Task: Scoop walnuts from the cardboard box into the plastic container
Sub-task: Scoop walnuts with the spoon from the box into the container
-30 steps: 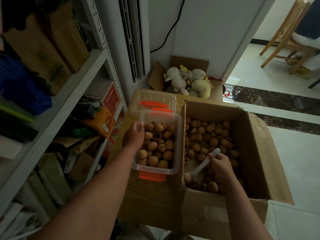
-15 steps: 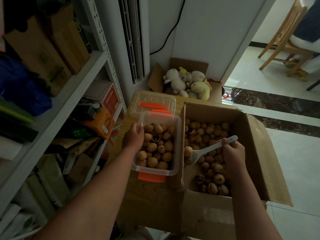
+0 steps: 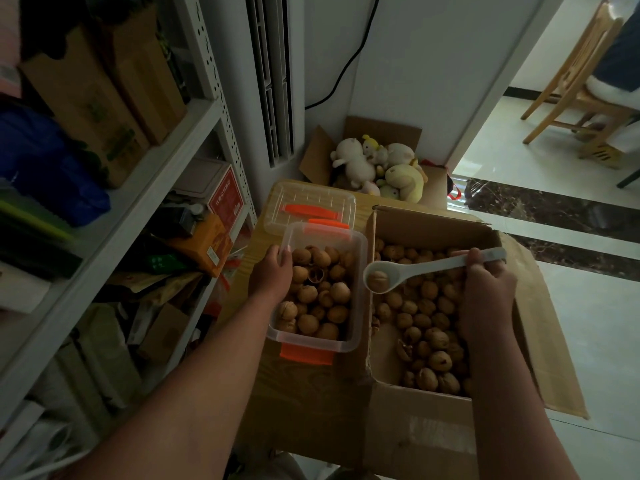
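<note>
Right hand [image 3: 488, 292]: fingers curled round spoon [image 3: 433, 266], walnut [image 3: 376, 281] in bowl, just right of plastic container [image 3: 311, 342]. Left hand [image 3: 272, 277]: fingers gripping its left rim.

The plastic container [image 3: 358, 306] is clear, glossy plastic with smooth walls, and its latches [image 3: 306, 355] are opaque orange plastic. The lid [image 3: 311, 199] is the same clear plastic, moulded in a grid, with an orange strip. The cardboard box [image 3: 433, 230] is matt brown cardboard, creased at the flaps. The walnuts [image 3: 426, 320] have rough, wrinkled, matt tan shells. The spoon [image 3: 415, 268] is smooth and pale with a faint sheen; whether it is plastic or ceramic is hard to say. The surface [image 3: 304, 403] shows pale matt wood grain. The shelf [image 3: 156, 168] is white-painted metal with perforated uprights. The plush toys [image 3: 381, 164] are soft, fuzzy cloth. The floor [image 3: 588, 306] is glossy tile with a polished dark stone-look band. The chair [image 3: 568, 84] is bare wood.
</note>
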`<state>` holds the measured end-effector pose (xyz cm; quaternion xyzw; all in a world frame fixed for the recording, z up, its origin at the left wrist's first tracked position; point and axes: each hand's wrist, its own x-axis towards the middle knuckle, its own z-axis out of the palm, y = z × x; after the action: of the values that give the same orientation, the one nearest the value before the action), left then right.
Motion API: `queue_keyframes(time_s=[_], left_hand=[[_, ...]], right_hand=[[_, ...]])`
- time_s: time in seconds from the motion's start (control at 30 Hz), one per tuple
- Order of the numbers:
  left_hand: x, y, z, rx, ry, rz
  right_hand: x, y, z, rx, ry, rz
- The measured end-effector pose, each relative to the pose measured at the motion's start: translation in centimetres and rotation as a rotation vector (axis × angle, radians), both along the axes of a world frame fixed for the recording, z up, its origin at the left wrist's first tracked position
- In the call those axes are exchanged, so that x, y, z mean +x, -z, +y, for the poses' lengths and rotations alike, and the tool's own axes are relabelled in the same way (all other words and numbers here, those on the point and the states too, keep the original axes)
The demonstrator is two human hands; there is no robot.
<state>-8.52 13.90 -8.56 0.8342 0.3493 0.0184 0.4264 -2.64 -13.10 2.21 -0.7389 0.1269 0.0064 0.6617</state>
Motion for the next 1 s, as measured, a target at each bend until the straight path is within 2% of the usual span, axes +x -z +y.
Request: queue_keyframes(time_s=[0.23,0.5,0.63,0.73,0.87,1.0], left_hand=[[0.0,0.0,0.0,-0.013,-0.005,-0.008],[0.1,0.0,0.0,-0.017,-0.018,-0.016],[0.1,0.0,0.1,-0.029,-0.018,-0.016],[0.0,0.1,0.1,-0.029,-0.018,-0.016],[0.1,0.1,0.1,-0.039,-0.026,-0.006],[0.1,0.1,0.1,-0.043,-0.028,0.007]], right_hand=[[-2.6,0.8,5.8,-0.040,-0.217,-0.146],[-4.9,3.5,7.5,-0.030,-0.578,-0.203],[-4.8,3.9,6.9,0.018,-0.546,-0.218],[-4.5,3.6,6.2,0.002,-0.485,-0.337],[-3.1,3.5,3.7,-0.056,-0.223,-0.436],[-1.8,4.2,0.1,-0.237,-0.050,-0.427]])
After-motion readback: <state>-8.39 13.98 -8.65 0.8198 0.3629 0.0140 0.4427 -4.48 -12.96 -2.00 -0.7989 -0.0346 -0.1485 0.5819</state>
